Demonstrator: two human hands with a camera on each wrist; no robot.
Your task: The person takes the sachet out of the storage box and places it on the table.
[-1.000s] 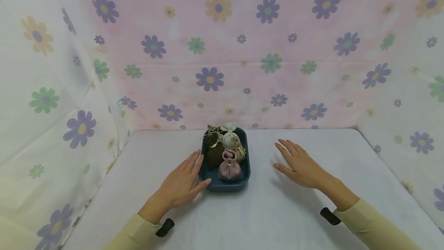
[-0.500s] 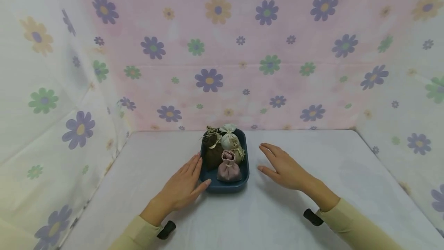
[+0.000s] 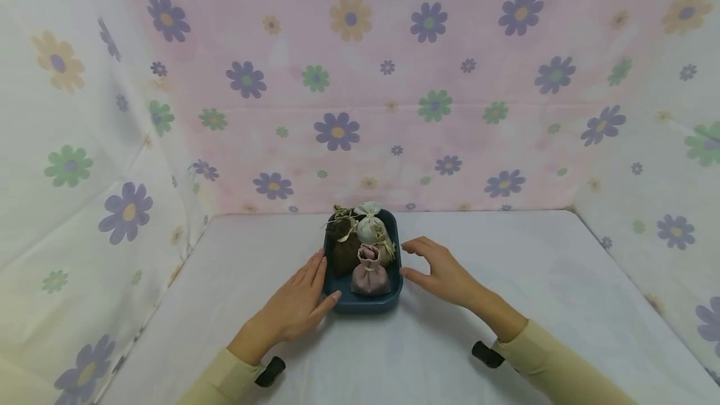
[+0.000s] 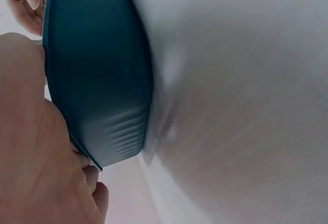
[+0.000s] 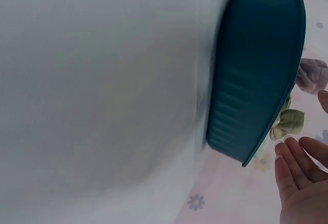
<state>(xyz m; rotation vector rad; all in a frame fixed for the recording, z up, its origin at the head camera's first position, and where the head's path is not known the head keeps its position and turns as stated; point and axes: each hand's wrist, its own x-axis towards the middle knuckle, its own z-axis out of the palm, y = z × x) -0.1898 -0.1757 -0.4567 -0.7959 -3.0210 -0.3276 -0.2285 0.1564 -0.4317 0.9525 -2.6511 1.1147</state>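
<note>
A dark blue rectangular tray holds several small drawstring pouches. Toward its front sits a dusty-pink pouch; behind are a white pouch, a dark brown pouch and a partly hidden beige-green pouch. My left hand lies along the tray's left rim, fingers extended, thumb at the front left corner. On the opposite side, my right hand has its slightly bent fingers close by the right rim; the right wrist view shows a gap between those fingertips and the tray wall.
Under the tray is a white-covered table. Flower-printed cloth stands behind it as a pink back wall, with pale side walls at left and right. Black bands are worn at both wrists.
My right hand has come leftward across the table, from well away to beside the tray's right rim, its fingers bending a little. The left hand and the pouches have stayed put.
</note>
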